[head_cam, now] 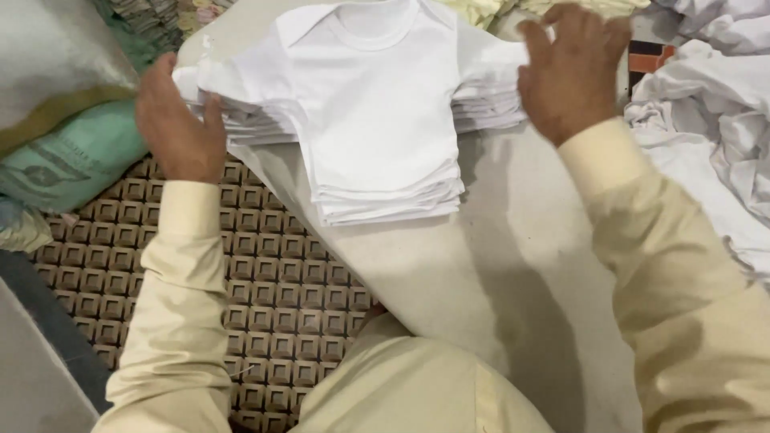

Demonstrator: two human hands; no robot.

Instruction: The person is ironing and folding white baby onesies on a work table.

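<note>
A stack of small white short-sleeved shirts (377,120) lies flat on a pale cloth-covered surface (513,265), neck opening pointing away from me. My left hand (178,120) rests against the stack's left sleeve edges, fingers pressed on the layered fabric. My right hand (571,68) sits on the right sleeve edges, fingers spread and curled over them. Both arms wear cream long sleeves. Neither hand lifts anything.
A heap of loose crumpled white garments (714,112) lies at the right. Filled sacks, one greenish (76,156), lean at the left. A brown mat with a square pattern (281,297) covers the floor beside my lap.
</note>
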